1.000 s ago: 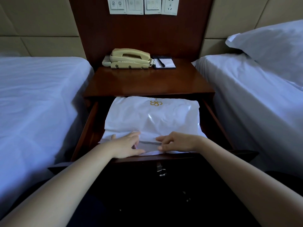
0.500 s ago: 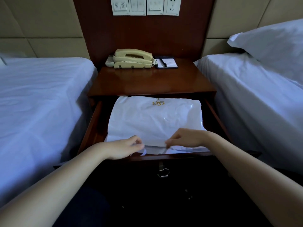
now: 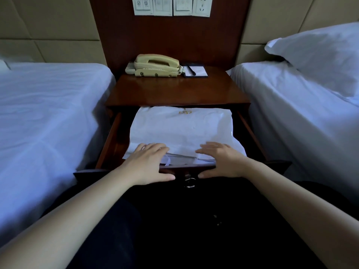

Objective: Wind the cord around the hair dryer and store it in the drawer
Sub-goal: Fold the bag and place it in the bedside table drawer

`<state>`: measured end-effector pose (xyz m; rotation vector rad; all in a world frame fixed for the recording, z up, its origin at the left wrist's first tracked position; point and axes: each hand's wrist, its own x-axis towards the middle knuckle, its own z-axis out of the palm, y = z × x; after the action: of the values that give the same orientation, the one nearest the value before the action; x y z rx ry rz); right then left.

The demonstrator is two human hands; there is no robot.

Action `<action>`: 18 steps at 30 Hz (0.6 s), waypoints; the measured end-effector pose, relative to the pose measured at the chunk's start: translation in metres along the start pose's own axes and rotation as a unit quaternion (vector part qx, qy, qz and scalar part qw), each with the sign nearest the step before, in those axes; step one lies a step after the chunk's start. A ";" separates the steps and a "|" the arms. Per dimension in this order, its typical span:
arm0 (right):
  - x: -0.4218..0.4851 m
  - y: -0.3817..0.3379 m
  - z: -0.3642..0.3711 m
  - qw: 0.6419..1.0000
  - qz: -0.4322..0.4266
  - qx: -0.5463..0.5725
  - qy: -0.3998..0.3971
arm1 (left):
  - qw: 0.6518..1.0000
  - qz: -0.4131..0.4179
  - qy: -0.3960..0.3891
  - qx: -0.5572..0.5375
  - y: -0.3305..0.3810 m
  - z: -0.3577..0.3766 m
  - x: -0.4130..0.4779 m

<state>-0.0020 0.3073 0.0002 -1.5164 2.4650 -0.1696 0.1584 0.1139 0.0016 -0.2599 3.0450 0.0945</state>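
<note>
The nightstand [image 3: 174, 90] stands between two beds. The left bed [image 3: 48, 113] is on one side of it and the right bed [image 3: 291, 105] is on the other. A pillow [image 3: 320, 53] lies on the right bed, up at the back.

On top of the nightstand, at the back, sits a telephone [image 3: 155, 65]. A notepad [image 3: 200, 71] lies just beside it on the right, with a pen [image 3: 191, 70] on it. A row of switches [image 3: 172, 5] is on the wall above the nightstand.

The nightstand's drawer [image 3: 108, 140] sticks out at the front. A bag [image 3: 180, 129] lies in it. The person's left hand [image 3: 147, 164] and right hand [image 3: 221, 160] lie flat on the bag's front end, thumbs on the drawer's front. A ring pull [image 3: 189, 181] hangs between the thumbs.
</note>
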 end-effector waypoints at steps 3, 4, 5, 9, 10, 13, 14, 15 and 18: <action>0.015 0.010 -0.008 0.998 0.007 -0.018 0.057 | 1.000 -0.028 -0.001 -0.013 -0.010 -0.007 0.021; 0.021 0.013 -0.011 0.998 0.015 -0.021 0.055 | 0.999 -0.034 -0.006 -0.015 -0.014 -0.010 0.028; 0.027 0.016 -0.014 0.998 0.023 -0.021 0.047 | 0.999 -0.038 -0.011 -0.018 -0.020 -0.012 0.036; 0.058 0.030 -0.023 0.999 0.038 -0.019 0.005 | 0.998 -0.038 -0.049 -0.018 -0.037 -0.023 0.077; 0.065 0.034 -0.025 0.999 0.043 -0.021 0.008 | 0.997 -0.040 -0.060 -0.009 -0.039 -0.024 0.087; 0.086 0.044 -0.029 0.997 0.066 -0.033 0.036 | 0.996 -0.056 -0.069 0.019 -0.040 -0.028 0.110; 0.094 0.048 -0.030 0.996 0.066 -0.042 0.046 | 0.996 -0.055 -0.058 0.034 -0.041 -0.028 0.116; 0.100 0.050 -0.031 0.995 0.062 -0.056 0.055 | 0.997 -0.050 -0.040 0.050 -0.041 -0.027 0.120; 0.112 0.055 -0.035 0.993 0.026 -0.090 0.067 | 0.997 -0.030 0.019 0.076 -0.047 -0.020 0.126</action>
<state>-0.1067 0.2318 0.0058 -1.5546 2.6874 -0.0411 0.0407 0.0451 0.0073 -0.3450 3.0577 -0.1459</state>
